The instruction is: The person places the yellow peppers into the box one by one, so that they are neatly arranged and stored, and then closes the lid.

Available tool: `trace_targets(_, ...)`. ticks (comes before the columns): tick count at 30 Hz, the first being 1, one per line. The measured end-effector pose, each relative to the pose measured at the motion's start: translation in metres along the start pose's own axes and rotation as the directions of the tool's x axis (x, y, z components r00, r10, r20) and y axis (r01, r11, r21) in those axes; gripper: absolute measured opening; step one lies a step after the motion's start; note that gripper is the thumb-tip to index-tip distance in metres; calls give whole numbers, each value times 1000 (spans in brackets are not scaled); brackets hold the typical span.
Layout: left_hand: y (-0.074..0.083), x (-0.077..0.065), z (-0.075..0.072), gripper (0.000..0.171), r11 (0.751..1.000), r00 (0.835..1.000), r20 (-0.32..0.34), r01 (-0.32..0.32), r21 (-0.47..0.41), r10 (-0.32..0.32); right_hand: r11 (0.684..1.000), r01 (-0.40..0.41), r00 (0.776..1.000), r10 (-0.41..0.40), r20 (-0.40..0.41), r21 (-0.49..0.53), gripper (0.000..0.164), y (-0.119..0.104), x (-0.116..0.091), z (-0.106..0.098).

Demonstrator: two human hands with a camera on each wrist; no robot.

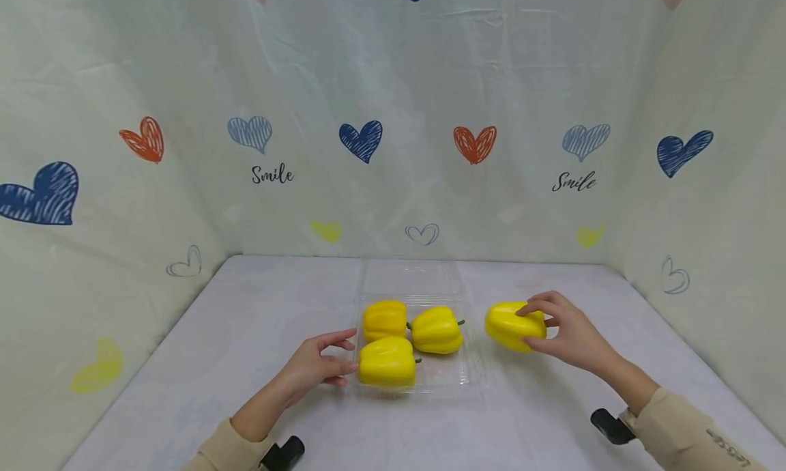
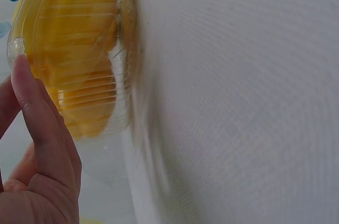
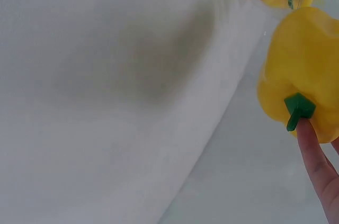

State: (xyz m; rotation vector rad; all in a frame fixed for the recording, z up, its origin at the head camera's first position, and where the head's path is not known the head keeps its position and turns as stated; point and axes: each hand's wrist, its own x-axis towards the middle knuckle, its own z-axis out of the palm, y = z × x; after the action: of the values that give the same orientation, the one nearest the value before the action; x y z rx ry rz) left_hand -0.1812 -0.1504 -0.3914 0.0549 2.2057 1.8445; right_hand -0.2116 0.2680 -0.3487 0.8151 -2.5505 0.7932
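A clear plastic clamshell box [image 1: 451,374] lies open on the table, holding three yellow bell peppers [image 1: 387,362]. At its left side, my left hand [image 1: 313,364] touches the rim with fairly straight fingers; the left wrist view shows the thumb [image 2: 26,83] against the edge of the box [image 2: 123,83]. To the right of the box, my right hand [image 1: 568,331] grips another yellow bell pepper [image 1: 506,325] between thumb and fingers. In the right wrist view this pepper [image 3: 302,60] is above the table, and a fingertip meets its green stem [image 3: 299,108].
The box's transparent lid [image 1: 410,278] is folded back toward the rear of the table. White cloth covers the table [image 1: 245,321]. A curtain [image 1: 424,68] printed with hearts stands behind and on both sides.
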Motion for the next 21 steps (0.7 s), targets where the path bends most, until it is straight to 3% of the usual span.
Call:
trace_targets(10,1,1,0,69,1000,1000,-4,4,7,-4,999,-2,1000,1,22,33,36,-22,8,4)
trace_targets(21,1,-1,0,69,1000,1000,-3,4,1,-4,991,60,996,-68,58,122,35,-45,12,17)
